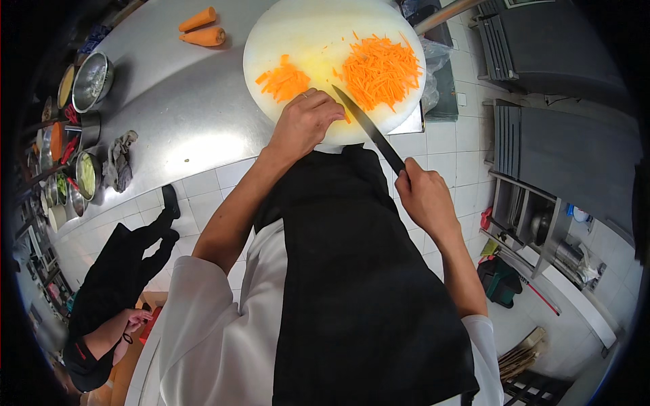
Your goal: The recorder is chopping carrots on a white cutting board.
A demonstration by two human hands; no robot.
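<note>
A round white cutting board (315,20) lies before me. My left hand (307,119) is over its near edge with fingers curled down, and a small carrot piece (347,119) shows at the fingertips; the rest beneath the hand is hidden. My right hand (425,195) grips the handle of a dark-bladed kitchen knife (373,133). The knife's tip points away from me over the board, its blade just right of my left fingers. A large heap of carrot shreds (383,71) sits right of the blade. Flat carrot slices (284,81) form a smaller pile beyond my left hand.
Two peeled carrot pieces (202,28) lie on the steel worktop (188,106). A metal bowl (93,81), a crumpled grey cloth (120,160) and a bowl of pale green shreds (87,176) stand left. Another person (117,284) in black is at the lower left.
</note>
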